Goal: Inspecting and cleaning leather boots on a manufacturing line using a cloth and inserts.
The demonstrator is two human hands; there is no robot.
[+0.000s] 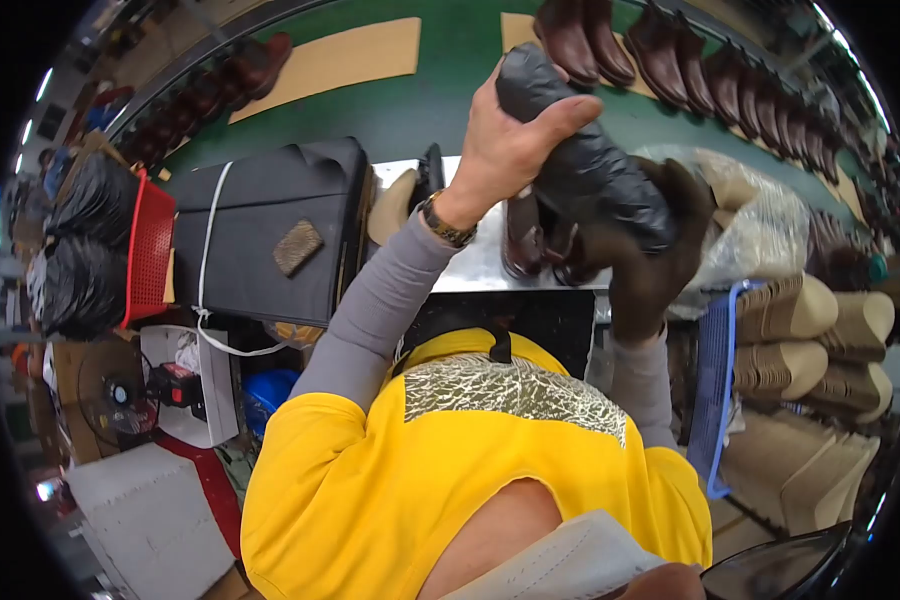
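Observation:
My left hand [510, 150] grips the upper end of a long, rounded thing wrapped in wrinkled black plastic [610, 175], with the thumb laid across it. What is inside the wrap is hidden. My right hand [660, 250] is at the other end of the wrapped thing; it looks dark brown, as if gloved or covered, and is smeared by motion, so its fingers cannot be made out. Below the wrapped thing, dark red-brown leather boots [523, 240] stand on a shiny metal tabletop [475, 265]. A beige foot-shaped form [394, 207] lies left of them.
Rows of brown boots [660, 60] line the green surface [460, 60] ahead. At left are a black case [260, 220] bearing a small brown block [297, 247], and a red basket [150, 250]. A blue basket [712, 390] and beige forms [800, 305] are at right, near clear plastic bags [760, 220].

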